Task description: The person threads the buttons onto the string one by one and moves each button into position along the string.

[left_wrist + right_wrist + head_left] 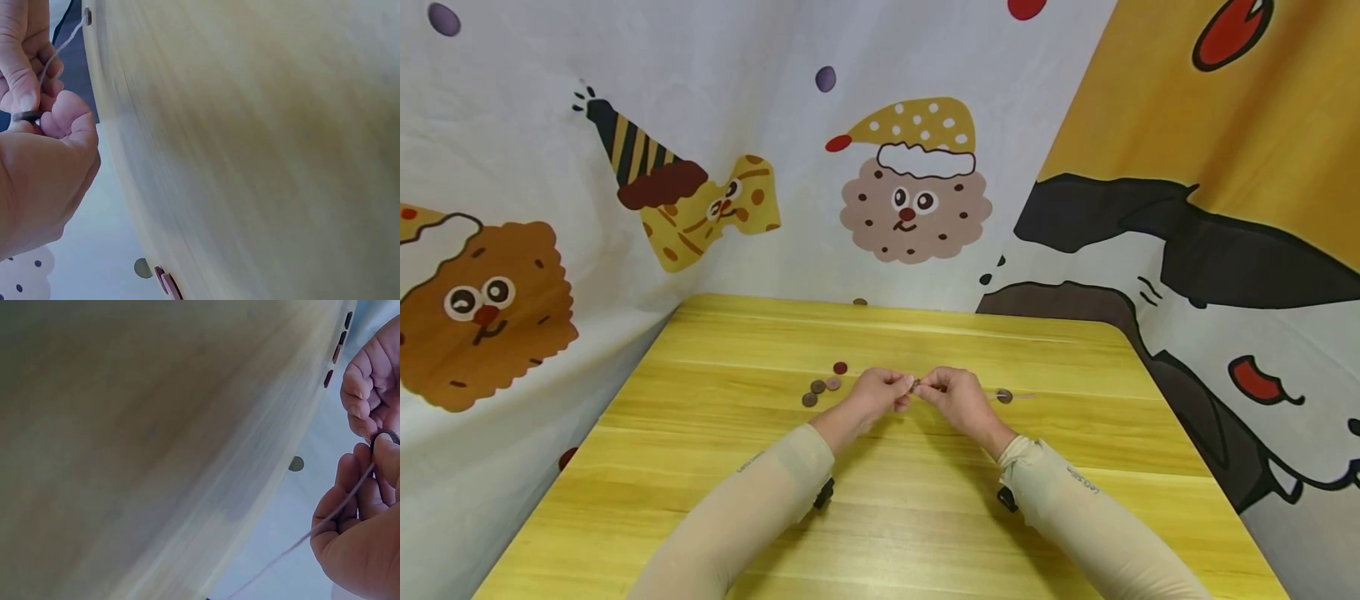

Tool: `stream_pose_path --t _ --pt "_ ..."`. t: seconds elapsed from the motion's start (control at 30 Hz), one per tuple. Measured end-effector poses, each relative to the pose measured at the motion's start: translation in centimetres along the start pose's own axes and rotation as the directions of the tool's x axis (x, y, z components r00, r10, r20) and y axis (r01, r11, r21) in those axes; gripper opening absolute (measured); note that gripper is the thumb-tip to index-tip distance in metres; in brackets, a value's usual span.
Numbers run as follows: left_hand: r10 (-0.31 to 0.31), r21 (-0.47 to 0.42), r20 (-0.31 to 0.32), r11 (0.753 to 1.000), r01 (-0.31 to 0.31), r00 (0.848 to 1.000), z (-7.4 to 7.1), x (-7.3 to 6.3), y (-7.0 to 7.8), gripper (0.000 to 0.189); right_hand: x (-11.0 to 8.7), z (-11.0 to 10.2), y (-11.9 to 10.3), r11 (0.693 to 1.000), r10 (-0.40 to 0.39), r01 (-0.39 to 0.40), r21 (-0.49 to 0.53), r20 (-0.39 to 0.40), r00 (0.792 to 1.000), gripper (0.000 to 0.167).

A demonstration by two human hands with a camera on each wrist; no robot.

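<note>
Above the table, both hands meet fingertip to fingertip at a small dark button (26, 116). My left hand (877, 392) pinches it between thumb and finger. Against the button's other side, my right hand (958, 400) grips a thin pale cord (294, 548), its thumb partly covering the button in the right wrist view. The cord crosses the right fingers and leads toward another brown button (1004, 396), which lies on the table right of that hand with a short cord tail beyond it. Whether the cord passes through the pinched button is hidden by the fingertips.
Left of my left hand, several loose buttons lie on the wooden table (880, 533): a dark red button (840, 367), a pinkish button (833, 383) and brown ones (809, 400). A printed cloth (805, 167) hangs behind the table's far edge.
</note>
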State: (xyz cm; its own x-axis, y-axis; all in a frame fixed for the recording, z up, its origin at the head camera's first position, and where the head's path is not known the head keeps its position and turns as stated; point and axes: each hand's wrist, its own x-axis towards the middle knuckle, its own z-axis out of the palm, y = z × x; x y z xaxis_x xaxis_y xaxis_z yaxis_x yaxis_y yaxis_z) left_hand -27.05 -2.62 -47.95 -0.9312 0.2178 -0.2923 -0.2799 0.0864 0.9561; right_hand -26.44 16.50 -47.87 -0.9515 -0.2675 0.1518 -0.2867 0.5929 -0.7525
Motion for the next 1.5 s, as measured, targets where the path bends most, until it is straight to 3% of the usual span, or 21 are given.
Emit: stream_pose_path --t 0.2,0.43,0.53,0.7,0.83,0.93,1.03,1.23,1.37,1.5 --pt "0.037 0.022 -0.012 0.999 -0.037 0.999 -0.1 -0.1 0.0 0.022 0.2 0.1 0.1 0.999 -0.037 0.037 0.002 -0.013 0.999 0.008" --pt "0.116 0.142 -0.007 0.983 -0.114 0.993 -0.4 -0.5 0.0 0.021 0.2 -0.1 0.3 0.999 -0.036 0.035 -0.008 -0.014 0.999 0.006" --pt "0.157 0.237 0.026 0.958 -0.159 0.987 -0.5 -0.6 0.1 0.021 0.1 -0.1 0.3 0.999 -0.036 0.036 -0.015 -0.002 0.999 0.006" --pt "0.207 0.395 0.098 0.889 -0.229 0.973 -0.8 -0.6 0.1 0.024 0.0 -0.1 0.4 0.999 -0.037 0.037 -0.002 0.0 0.999 0.006" --pt "0.198 0.425 0.144 0.872 -0.241 0.97 -0.8 -0.5 0.2 0.028 -0.1 0.0 0.5 0.999 -0.042 0.042 0.035 0.015 0.999 0.012" --pt "0.18 0.408 0.151 0.884 -0.227 0.972 -0.7 -0.6 0.2 0.029 0.0 -0.1 0.6 0.996 -0.068 0.067 0.064 0.025 0.997 0.018" --pt "0.173 0.344 0.126 0.916 -0.206 0.977 -0.4 -0.6 0.1 0.029 0.0 -0.2 0.7 0.992 -0.1 0.098 0.074 0.019 0.995 0.01" --pt "0.119 0.096 0.075 0.987 -0.126 0.99 0.0 -0.5 -0.2 0.027 0.0 -0.5 1.0 0.991 -0.122 0.122 0.057 -0.008 0.993 0.008" --pt "0.058 -0.054 0.065 0.997 -0.055 0.996 0.1 -0.4 -0.1 0.027 -0.1 -0.6 1.2 0.991 -0.13 0.131 0.02 -0.041 0.991 0.012" --pt "0.03 -0.109 0.061 0.994 -0.023 0.998 0.1 -0.4 0.0 0.027 0.0 -0.7 1.3 0.99 -0.142 0.142 0.003 -0.054 0.988 0.014"
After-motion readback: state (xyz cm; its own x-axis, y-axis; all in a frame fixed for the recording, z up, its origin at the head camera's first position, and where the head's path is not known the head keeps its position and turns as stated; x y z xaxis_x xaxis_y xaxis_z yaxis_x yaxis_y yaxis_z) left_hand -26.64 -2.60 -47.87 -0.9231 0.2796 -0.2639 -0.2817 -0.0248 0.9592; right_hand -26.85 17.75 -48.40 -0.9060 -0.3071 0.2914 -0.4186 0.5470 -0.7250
